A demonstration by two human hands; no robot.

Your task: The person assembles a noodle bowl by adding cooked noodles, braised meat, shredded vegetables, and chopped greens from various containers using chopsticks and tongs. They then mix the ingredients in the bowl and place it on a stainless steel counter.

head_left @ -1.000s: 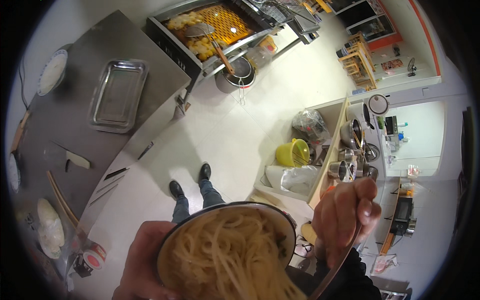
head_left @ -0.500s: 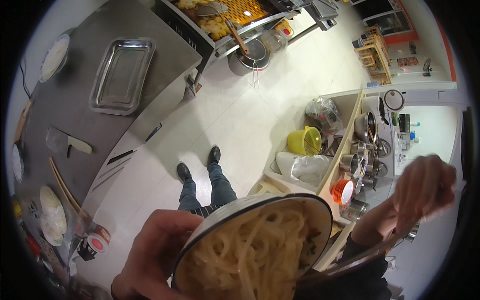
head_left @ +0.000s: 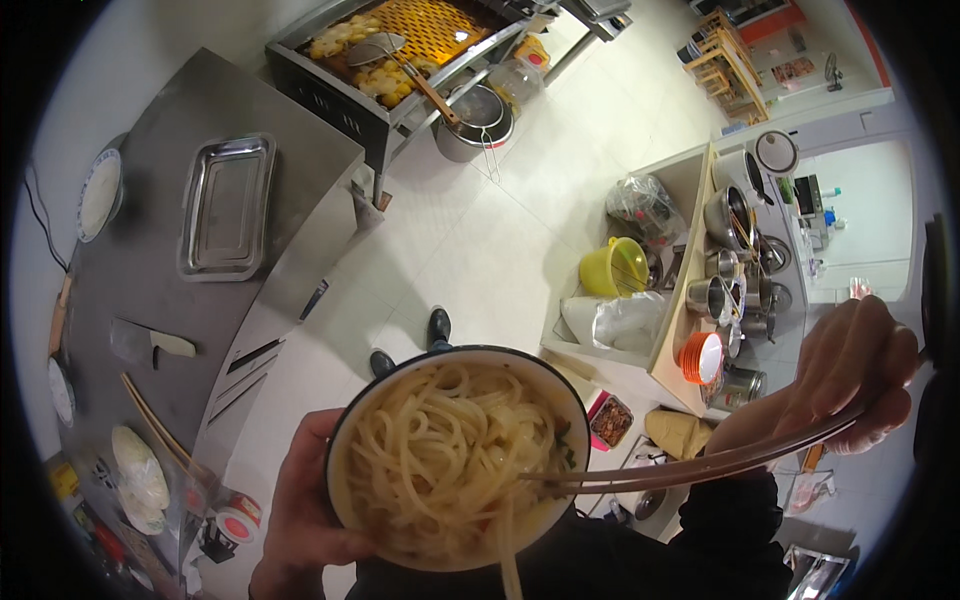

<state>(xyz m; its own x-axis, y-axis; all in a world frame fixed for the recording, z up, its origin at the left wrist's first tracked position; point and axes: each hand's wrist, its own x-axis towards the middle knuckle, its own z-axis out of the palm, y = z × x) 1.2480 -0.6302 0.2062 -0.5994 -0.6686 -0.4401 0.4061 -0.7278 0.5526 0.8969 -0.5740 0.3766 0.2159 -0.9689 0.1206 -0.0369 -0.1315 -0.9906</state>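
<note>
A white bowl with a dark rim [head_left: 552,392] is close below me, full of thick pale noodles [head_left: 430,455] with some green bits at the right side. My left hand [head_left: 305,510] grips the bowl by its left side, thumb at the near rim. Held in my right hand [head_left: 850,385] is a pair of long brown chopsticks [head_left: 700,466], slanting leftward across the bowl's right rim. Their tips are among the noodles. A pale strand hangs over the near rim.
To the left is a metal counter [head_left: 160,240] with a steel tray [head_left: 228,205], a cleaver [head_left: 165,343] and bagged dough-like lumps [head_left: 140,465]. A fryer with food [head_left: 390,80] stands ahead. At right, a shelf unit holds pots [head_left: 735,215]; a yellow bucket [head_left: 610,270] sits beside it.
The bowl has moved left and levelled, so more of its inside faces me. My right hand has dropped slightly, and the chopsticks now show clearly in the noodles. The whole view has shifted.
</note>
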